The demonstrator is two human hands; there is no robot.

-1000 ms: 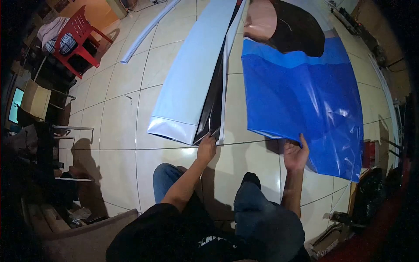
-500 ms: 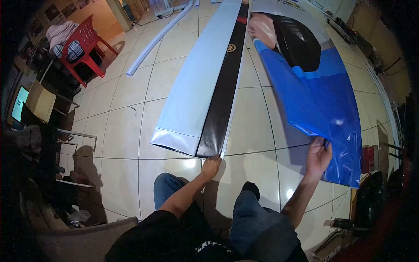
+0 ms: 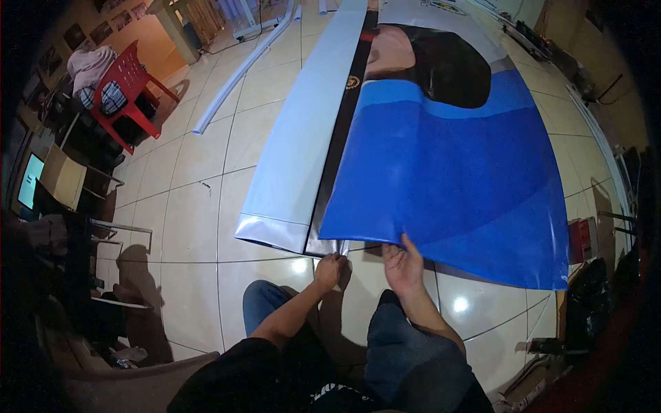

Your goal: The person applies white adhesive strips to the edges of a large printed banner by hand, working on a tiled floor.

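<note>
A large printed vinyl banner lies on the floor. Its blue printed part (image 3: pixel 447 179) spreads out on the right, while a folded pale-backed part (image 3: pixel 296 138) and a black strip (image 3: pixel 323 186) run along the left. My left hand (image 3: pixel 328 273) is closed on the near corner of the black strip, by its thin white edge. The near edge of the blue part is pinched in my right hand (image 3: pixel 403 267), thumb on top and fingers below. The left portion of that blue edge overlaps the black strip.
Pale tubing (image 3: pixel 241 76) lies on the tiled floor (image 3: pixel 186 227) at the back left. A red plastic chair (image 3: pixel 125 89) with cloth on it stands beyond. Along the right side are long pale strips (image 3: pixel 597 134) and dark bags (image 3: pixel 589 310).
My right hand has moved left, drawing the blue part across and unfolding it over the black strip. My left hand stays at the strip's near corner.
</note>
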